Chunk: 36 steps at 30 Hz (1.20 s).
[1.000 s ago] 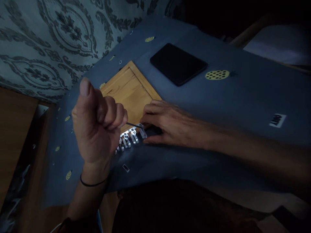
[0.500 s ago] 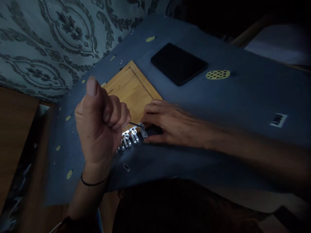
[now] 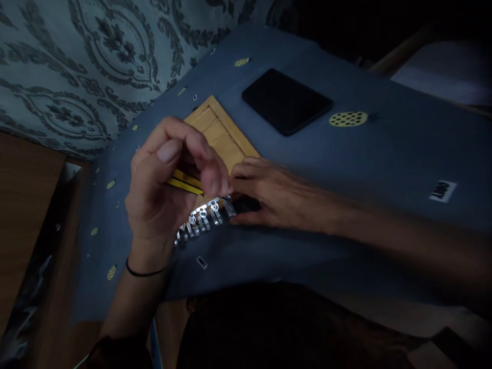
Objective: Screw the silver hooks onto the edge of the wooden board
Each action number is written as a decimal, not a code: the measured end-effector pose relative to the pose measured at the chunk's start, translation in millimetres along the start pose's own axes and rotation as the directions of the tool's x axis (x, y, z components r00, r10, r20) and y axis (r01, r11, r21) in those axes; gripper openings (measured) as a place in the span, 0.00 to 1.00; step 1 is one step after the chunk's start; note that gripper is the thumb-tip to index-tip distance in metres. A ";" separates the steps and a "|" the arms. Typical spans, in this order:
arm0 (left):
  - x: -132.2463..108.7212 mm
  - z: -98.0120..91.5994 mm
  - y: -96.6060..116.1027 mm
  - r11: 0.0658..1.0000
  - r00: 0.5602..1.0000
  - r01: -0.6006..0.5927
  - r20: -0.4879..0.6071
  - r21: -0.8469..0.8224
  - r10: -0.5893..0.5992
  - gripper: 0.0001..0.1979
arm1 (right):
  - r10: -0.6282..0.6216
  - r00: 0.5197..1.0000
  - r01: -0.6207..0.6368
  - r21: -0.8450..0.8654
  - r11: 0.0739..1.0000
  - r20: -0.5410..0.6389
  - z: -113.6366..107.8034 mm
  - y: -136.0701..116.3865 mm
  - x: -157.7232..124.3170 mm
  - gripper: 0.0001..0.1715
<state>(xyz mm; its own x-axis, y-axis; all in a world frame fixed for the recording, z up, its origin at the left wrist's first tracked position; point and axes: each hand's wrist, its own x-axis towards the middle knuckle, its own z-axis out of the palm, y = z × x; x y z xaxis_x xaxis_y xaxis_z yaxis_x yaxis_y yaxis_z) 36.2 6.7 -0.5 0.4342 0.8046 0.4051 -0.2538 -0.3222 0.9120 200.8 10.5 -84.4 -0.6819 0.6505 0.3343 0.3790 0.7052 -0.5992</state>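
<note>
My left hand [image 3: 161,184], with a dark band at its wrist, is curled around a screwdriver [image 3: 185,182] with a yellow and black handle. Its fingers are bent loosely over the handle, and the fingertips hide most of the shaft. Under this hand lies a framed wooden board [image 3: 223,134]. A row of shiny metal hooks [image 3: 203,220] runs along the board's near edge. My right hand [image 3: 265,193] grips the board's near right corner, fingers above and thumb below, beside the endmost hook. The tip of the screwdriver is near that hook; whether they touch is hidden.
A black tablet-like slab [image 3: 286,101] lies beyond the board on a blue tablecloth [image 3: 392,164] printed with pineapples. A patterned wall or curtain [image 3: 115,51] rises behind the table at the left. The light is dim.
My left hand has turned, its upright thumb now folded down and its tight fist loosened, so the yellow handle shows. My right hand stays at the board's corner.
</note>
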 end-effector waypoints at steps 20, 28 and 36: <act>-4.2 11.9 -7.8 0.986 0.978 -0.090 -0.176 0.137 0.114 0.15 | -0.031 0.999 0.031 -0.005 1.000 -0.035 5.3 5.1 0.1 0.17; -1.8 6.7 -10.5 0.989 0.984 -0.081 -0.148 0.123 0.099 0.16 | -0.004 1.000 0.004 0.013 1.000 0.009 -0.5 1.2 0.1 0.15; -0.9 15.6 -3.7 0.999 0.976 -0.004 -0.216 0.053 0.015 0.16 | 0.017 0.999 -0.018 0.026 0.999 0.038 -3.0 -1.8 0.7 0.15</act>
<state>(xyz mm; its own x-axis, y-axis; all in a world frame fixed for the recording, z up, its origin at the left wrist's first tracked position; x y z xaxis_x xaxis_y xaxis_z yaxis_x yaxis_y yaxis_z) 50.3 -0.6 -3.2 0.2335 0.8884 0.3952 -0.2090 -0.3511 0.9127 201.5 10.5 -80.9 -0.6984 0.6516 0.2961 0.3751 0.6856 -0.6240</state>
